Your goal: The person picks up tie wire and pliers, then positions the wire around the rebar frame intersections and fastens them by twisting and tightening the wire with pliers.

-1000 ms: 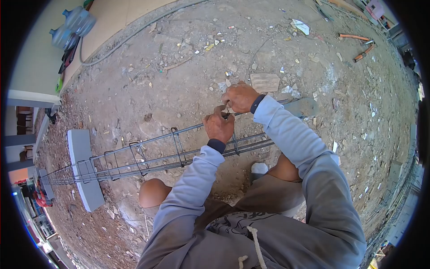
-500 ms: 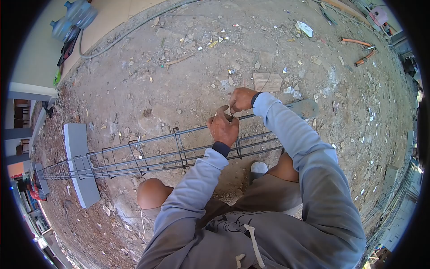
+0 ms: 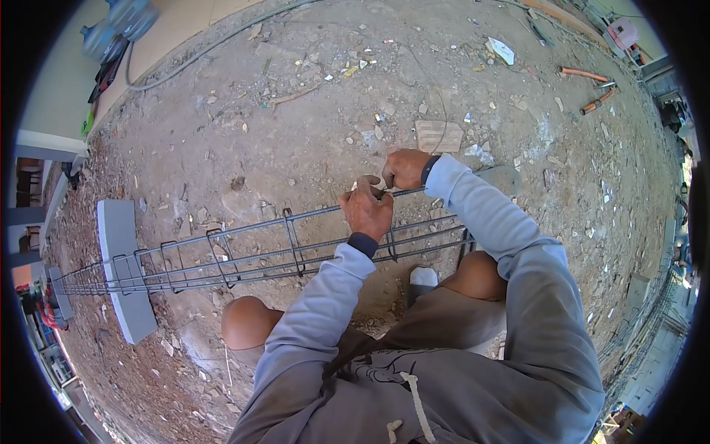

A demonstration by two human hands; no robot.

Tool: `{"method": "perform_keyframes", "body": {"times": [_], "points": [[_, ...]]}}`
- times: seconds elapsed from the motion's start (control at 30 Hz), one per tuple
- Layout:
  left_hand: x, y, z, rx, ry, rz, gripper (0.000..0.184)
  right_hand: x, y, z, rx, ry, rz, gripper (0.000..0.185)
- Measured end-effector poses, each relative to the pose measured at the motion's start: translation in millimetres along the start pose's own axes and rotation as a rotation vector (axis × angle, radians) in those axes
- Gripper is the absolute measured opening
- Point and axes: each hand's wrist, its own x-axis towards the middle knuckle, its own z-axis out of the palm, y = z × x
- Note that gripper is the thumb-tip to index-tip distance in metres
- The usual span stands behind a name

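Note:
A long rebar cage [image 3: 255, 257] of several ribbed bars and bent stirrups [image 3: 293, 240] lies across the ground in front of my knees. My left hand [image 3: 367, 209] is closed over the top bar near a stirrup, thumb and fingers bent together; what it pinches is hidden. Just right of it, my right hand [image 3: 407, 169] is closed, its fingertips close to the left ones above the same bar. A thin wire [image 3: 445, 118] curves up the ground from beside the right hand, seemingly held in it.
A grey block [image 3: 118, 240] supports the cage at left, and a rounded grey slab [image 3: 503, 179] lies near its right end. A flat piece of board [image 3: 438, 136] is beyond my hands. Orange-handled tools [image 3: 596, 102], a hose [image 3: 200, 52] and water jugs [image 3: 118, 29] are farther off.
My right hand has shifted slightly right, and its forearm has swung outward. The left hand stays at almost the same place on the bar. The view has shifted a little.

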Motion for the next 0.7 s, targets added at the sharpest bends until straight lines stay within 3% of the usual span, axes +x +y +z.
{"method": "perform_keyframes", "body": {"times": [0.23,0.33,0.7], "points": [[-4,-2,1,0.05,-0.035,0.007,0.037,12,-51,-33,-0.286,-0.264,0.12,0.02],[-3,-3,-1,0.031,-0.013,0.026,0.042,20,-41,-32,-0.287,-0.227,0.046,0.012],[0,-1,-3,0.012,-0.046,-0.012,0.07,34,-33,-22,-0.226,-0.056,-0.019,0.014]]}}
